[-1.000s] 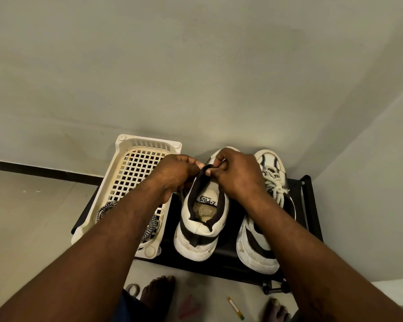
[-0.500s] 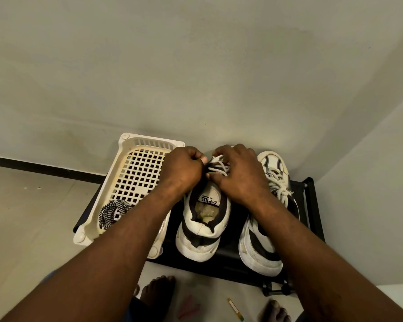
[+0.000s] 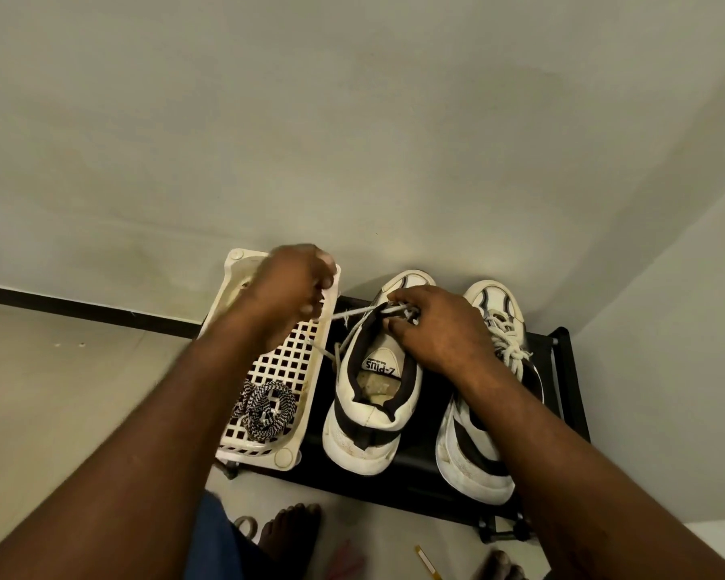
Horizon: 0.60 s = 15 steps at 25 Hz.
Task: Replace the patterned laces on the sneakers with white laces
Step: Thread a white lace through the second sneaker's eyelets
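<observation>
Left hand [image 3: 291,282], blurred, hangs over the far end of the basket [image 3: 260,452] with its fingers curled round one end of the white lace [image 3: 352,313], which runs taut from it to the left sneaker [image 3: 373,395]. Right hand [image 3: 440,328] rests on that sneaker's tongue, fingertips pinching the same lace at the top eyelets. A pale wall [image 3: 352,119] fills the background above a light floor [image 3: 59,391]. Against the wall stands a low black rack [image 3: 419,466] bearing the cream basket on its left and both sneakers side by side, heels toward the person. The right sneaker [image 3: 469,454] is already laced in white with a knot, partly under the right forearm. The patterned lace [image 3: 264,406] lies coiled in the basket's near end. A bare foot [image 3: 289,533] shows on the floor below the rack.
</observation>
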Available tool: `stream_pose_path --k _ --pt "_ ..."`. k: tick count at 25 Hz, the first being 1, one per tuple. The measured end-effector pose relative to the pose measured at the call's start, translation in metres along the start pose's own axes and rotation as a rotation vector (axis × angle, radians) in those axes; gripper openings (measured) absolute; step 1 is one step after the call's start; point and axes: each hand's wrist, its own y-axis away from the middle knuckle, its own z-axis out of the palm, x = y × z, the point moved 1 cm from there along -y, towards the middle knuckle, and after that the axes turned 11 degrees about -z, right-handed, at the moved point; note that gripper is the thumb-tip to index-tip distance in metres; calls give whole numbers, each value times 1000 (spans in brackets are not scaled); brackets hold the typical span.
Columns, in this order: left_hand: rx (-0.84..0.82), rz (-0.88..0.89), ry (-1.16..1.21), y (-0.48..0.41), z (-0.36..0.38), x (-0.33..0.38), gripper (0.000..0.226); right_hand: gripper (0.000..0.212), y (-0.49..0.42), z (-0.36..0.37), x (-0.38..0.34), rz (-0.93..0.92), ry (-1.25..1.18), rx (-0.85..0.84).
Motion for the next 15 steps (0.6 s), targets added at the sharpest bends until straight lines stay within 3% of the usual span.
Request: stream_pose_path --k 2,3,6,8,10,12,14,15 --pt "155 80 -739 -8 14 -13 22 50 -1 2 -1 0 7 -3" --pt "132 109 -935 -10 25 -18 23 51 -1 2 -2 3 9 -1" --pt "135 188 -1124 -16 38 -24 27 56 -2 4 -3 17 13 3" --pt "133 225 -920 -12 35 -20 25 54 -2 4 -3 25 24 -6" --pt "-63 181 -266 3 29 -8 28 53 -1 3 -3 27 39 -17" --pt "-393 126 349 20 14 10 30 53 -1 2 -4 27 42 -23" --pt "-531 77 455 33 -1 25 29 52 0 2 -5 34 22 -22" --pt "-456 39 317 34 -7 26 30 52 0 2 -5 35 12 -24"
